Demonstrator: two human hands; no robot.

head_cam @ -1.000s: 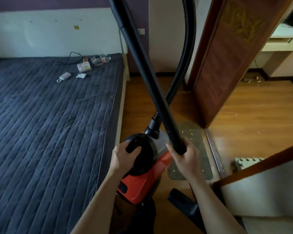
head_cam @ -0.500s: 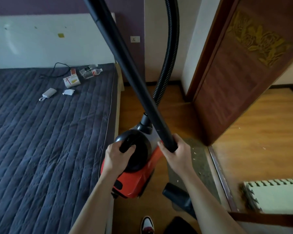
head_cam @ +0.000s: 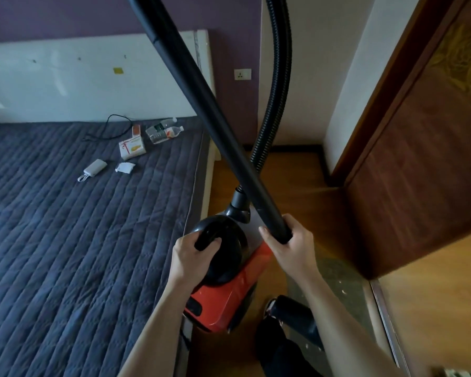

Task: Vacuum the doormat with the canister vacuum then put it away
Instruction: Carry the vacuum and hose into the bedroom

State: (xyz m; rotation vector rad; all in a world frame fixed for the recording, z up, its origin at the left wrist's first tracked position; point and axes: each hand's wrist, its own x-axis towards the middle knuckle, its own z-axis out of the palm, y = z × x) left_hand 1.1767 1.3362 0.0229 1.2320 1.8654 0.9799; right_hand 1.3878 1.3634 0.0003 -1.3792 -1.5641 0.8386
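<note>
The left hand (head_cam: 193, 257) is closed around the black carry handle (head_cam: 206, 236) on top of the canister vacuum (head_cam: 229, 303), with the fingers curled under the grip. The right hand (head_cam: 291, 248) is wrapped around the lower end of the black wand (head_cam: 210, 112), which is slanted up and to the left across the view. The red-and-black canister is seen just beside the right edge of the bed (head_cam: 79, 254), over the strip of wooden floor (head_cam: 291, 170) between bed and door; whether its underside is touching the floor cannot be told. A ribbed black hose (head_cam: 279, 85) is led up from the canister's front and out past the top of the view. Below the right forearm a dark nozzle-like piece (head_cam: 297, 314) is partly hidden. The doormat (head_cam: 337, 281), grey-green and dotted with pale specks, is laid on the floor to the right of the canister, against the lower edge of the brown door (head_cam: 419, 172), and is partly covered by the right forearm. Near the far right corner of the quilted dark bed cover are scattered a white power bank (head_cam: 94, 168), a crumpled white packet (head_cam: 125, 167), a small box (head_cam: 132, 148), plastic bottles (head_cam: 163, 130) and a black cable (head_cam: 112, 126). A white headboard (head_cam: 79, 85) is set behind them, and a wall socket (head_cam: 242, 74) is fixed to its right.
</note>
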